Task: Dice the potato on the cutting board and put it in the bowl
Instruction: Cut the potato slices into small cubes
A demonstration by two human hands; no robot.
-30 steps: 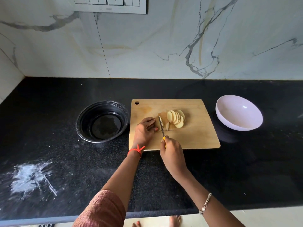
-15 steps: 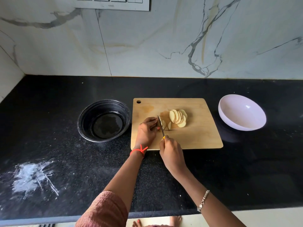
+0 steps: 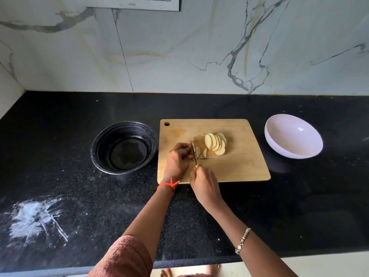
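A wooden cutting board lies on the black counter. A fanned row of pale potato slices rests near its middle, with two smaller cut pieces to their left. My left hand curls over the remaining end of the potato, which is mostly hidden under the fingers. My right hand grips a yellow-handled knife; the blade stands against the left fingertips, point away from me. A white bowl sits right of the board, nothing visible inside.
A black bowl holding water stands just left of the board, almost touching it. A white powdery smear marks the counter at the near left. The marble wall rises behind; the counter's front edge runs below my forearms.
The knife and my left hand have shifted slightly left along the potato, and another small slice lies beside the blade. The camera moved a little closer.
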